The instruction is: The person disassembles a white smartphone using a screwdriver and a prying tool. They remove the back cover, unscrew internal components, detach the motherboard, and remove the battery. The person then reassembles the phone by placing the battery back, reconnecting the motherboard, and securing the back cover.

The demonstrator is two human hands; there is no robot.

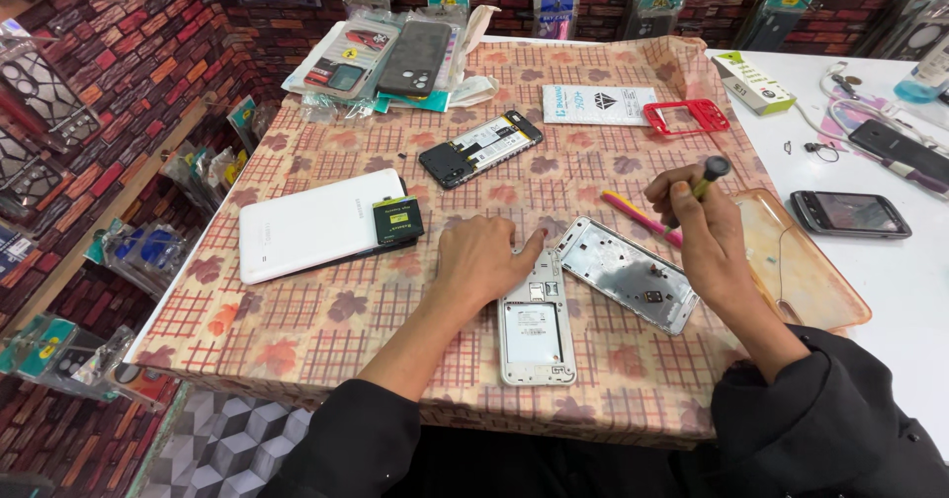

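Right hand [704, 223] is gripping a screwdriver [704, 184] in a closed fist, thumb on the shaft, dark cap sticking up, tip pointing down right of centre frame; the tip itself is hiding behind the fingers, so contact with anything below cannot be told. Left hand [481, 258] is lying flat, fingers loosely spread, pressing the top edge of the open phone [535, 332] at lower centre, holding nothing. Just right of it a silver frame [627, 273] is lying tilted, touching the phone's upper corner. Judgement: the work is going best with the left hand pinning the phone firmly, the driver staying upright and pressure light so small screws are not stripping. A pink tool [638, 217] is lying between the hands. Farther out: white tablet [318, 224] at left, another opened phone [480, 148] at upper centre, red frame [686, 118] at upper right, all on a checked cloth [297, 330].
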